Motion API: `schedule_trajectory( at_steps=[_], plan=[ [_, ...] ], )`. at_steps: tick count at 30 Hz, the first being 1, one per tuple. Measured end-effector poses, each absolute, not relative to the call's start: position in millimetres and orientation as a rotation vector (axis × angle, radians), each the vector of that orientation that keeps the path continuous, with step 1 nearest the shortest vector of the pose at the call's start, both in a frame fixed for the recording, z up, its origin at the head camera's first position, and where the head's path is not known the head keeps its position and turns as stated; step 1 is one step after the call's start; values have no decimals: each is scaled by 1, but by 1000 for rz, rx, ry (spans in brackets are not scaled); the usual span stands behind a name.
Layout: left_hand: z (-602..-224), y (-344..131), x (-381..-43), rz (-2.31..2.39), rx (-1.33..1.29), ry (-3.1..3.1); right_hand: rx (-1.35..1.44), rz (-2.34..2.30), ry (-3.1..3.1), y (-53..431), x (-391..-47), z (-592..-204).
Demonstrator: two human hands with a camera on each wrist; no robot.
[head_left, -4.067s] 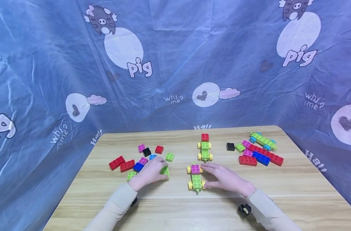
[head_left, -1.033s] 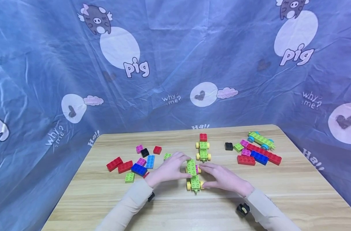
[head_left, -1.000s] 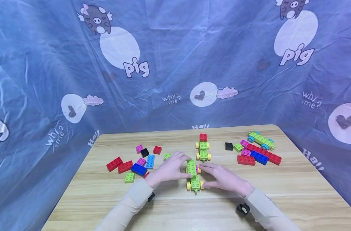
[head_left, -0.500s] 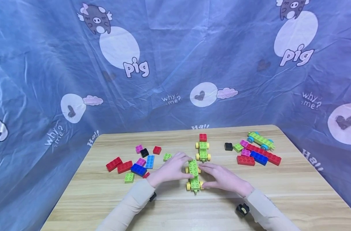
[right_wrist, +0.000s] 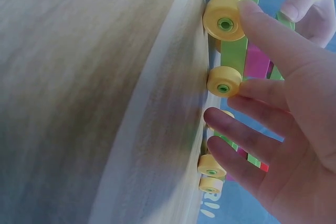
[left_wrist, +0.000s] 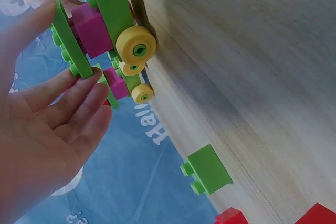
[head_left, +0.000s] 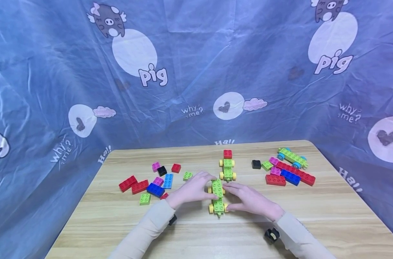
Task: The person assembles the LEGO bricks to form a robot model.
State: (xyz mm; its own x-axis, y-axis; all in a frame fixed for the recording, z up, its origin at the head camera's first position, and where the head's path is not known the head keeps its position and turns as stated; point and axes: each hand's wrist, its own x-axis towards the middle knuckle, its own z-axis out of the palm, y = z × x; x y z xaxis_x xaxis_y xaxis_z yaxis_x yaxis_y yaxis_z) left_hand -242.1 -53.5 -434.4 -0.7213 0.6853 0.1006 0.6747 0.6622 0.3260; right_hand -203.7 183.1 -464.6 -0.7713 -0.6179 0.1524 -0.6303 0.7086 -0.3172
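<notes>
A green toy car base (head_left: 218, 205) with yellow wheels stands on the table's middle. On it is a pink brick (left_wrist: 92, 31), visible in the left wrist view but covered in the head view. My left hand (head_left: 193, 189) pinches a thin green studded plate (head_left: 217, 188) end to end, thumb at the near end and fingers at the far end. The plate lies close over the pink brick. From the right, my right hand (head_left: 251, 201) touches the wheels with its thumb on the near wheel (right_wrist: 224, 18) and fingertips at the far wheel (right_wrist: 224, 81).
Behind stands a similar yellow-wheeled car (head_left: 228, 169) with a red brick (head_left: 227, 154) at its far end. Loose bricks lie on the left, among them a blue brick (head_left: 155, 190). At the right are more bricks, including a black brick (head_left: 256, 164), and a blue-wheeled base (head_left: 292, 157).
My left hand has come from the left-side bricks to the car base, bringing the green plate. Over the last second the plate has shifted slightly right, over the pink brick. My right hand stays put.
</notes>
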Motion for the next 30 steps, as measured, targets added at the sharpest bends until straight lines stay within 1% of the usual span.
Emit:
schedule_trajectory(
  at_steps=[30],
  plan=[
    [-433, -50, -239, 528, 1153, 2843, 1047, 552, -2861, 181, -202, -463]
  ],
)
